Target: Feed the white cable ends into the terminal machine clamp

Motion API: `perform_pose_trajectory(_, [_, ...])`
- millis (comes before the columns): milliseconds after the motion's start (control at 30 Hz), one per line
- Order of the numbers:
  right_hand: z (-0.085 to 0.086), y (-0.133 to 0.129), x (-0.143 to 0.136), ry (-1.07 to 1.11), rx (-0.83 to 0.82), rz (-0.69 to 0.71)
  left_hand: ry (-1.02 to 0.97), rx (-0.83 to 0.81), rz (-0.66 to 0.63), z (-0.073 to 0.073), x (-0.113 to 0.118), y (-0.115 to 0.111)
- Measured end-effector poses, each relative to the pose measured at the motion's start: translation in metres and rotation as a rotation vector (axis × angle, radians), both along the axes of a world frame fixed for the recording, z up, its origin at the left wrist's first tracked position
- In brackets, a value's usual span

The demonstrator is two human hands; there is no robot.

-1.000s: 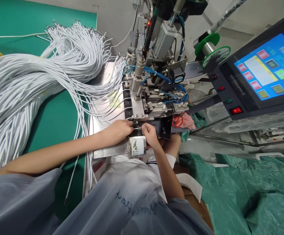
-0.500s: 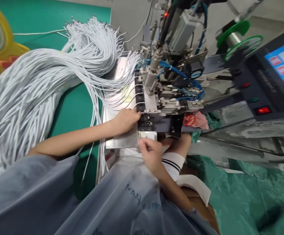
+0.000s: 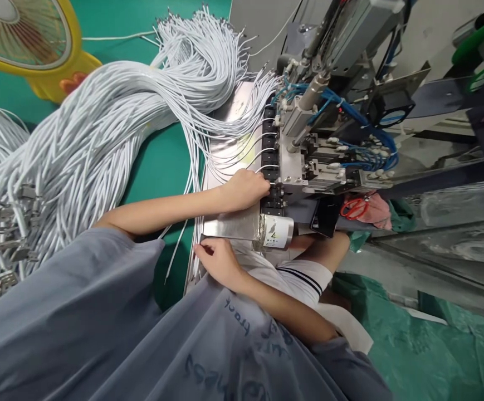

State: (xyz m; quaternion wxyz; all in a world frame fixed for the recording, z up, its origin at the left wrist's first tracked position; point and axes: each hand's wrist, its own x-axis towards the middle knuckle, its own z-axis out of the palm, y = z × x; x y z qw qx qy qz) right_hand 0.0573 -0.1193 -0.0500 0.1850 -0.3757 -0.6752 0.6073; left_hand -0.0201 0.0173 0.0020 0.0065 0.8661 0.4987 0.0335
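White cables [image 3: 137, 92], slim and smooth with dark tips at the far end, sweep in a thick bundle across the green table [image 3: 146, 171] at left, some fanning right into the black clamp row [image 3: 270, 143]. There the left hand [image 3: 245, 189] bunches its fingers, their grip hidden; the right hand [image 3: 221, 262], nearer, curls its fingers by loose cables, any hold unclear
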Motion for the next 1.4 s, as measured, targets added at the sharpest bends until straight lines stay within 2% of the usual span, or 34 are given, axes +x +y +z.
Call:
perform_pose_trajectory(167, [0.019, 0.002, 0.014, -0.11, 0.157, -0.028, -0.039, 0.009, -0.035, 0.01, 0.005, -0.007])
perform_pose_trajectory(267, [0.028, 0.003, 0.028, -0.124, 0.225, -0.103, -0.224, -0.057, -0.205, 0.02, 0.016, -0.024])
perform_pose_trajectory(367, [0.029, 0.004, 0.042, -0.09, 0.197, -0.22, -0.427, -0.225, -0.401, 0.026, 0.026, -0.042])
perform_pose_trajectory(467, [0.027, 0.012, 0.057, -0.013, 0.079, -0.332, -0.555, -0.397, -0.467, 0.029, 0.03, -0.052])
perform_pose_trajectory(567, [0.033, 0.029, 0.082, 0.028, 0.06, -0.343, -0.607, -0.507, -0.445, 0.033, 0.029, -0.051])
perform_pose_trajectory(667, [0.048, 0.05, 0.112, 0.025, 0.082, -0.36, -0.67, -0.513, -0.349, 0.036, 0.026, -0.044])
perform_pose_trajectory(800, [0.068, 0.067, 0.138, 0.204, 0.036, -0.549, -0.904, -0.44, -0.271, 0.028, 0.024, -0.035])
perform_pose_trajectory(900, [0.072, 0.07, 0.136, 0.346, -0.03, -0.602, -1.077, -0.367, -0.255, 0.022, 0.025, -0.033])
perform_pose_trajectory(1033, [0.064, 0.072, 0.118, 0.438, -0.038, -0.69, -1.161, -0.266, -0.278, 0.021, 0.026, -0.035])
perform_pose_trajectory(1133, [0.057, 0.075, 0.109, 0.469, 0.067, -0.722, -1.11, -0.258, -0.293, 0.024, 0.025, -0.036])
perform_pose_trajectory(1200, [0.056, 0.076, 0.108, 0.409, 0.156, -0.741, -1.043, -0.275, -0.302, 0.026, 0.024, -0.035])
perform_pose_trajectory(1300, [0.059, 0.077, 0.112, 0.308, 0.244, -0.741, -0.98, -0.318, -0.297, 0.029, 0.022, -0.034])
perform_pose_trajectory(1400, [0.066, 0.079, 0.119, 0.262, 0.328, -0.684, -0.962, -0.346, -0.297, 0.031, 0.021, -0.032])
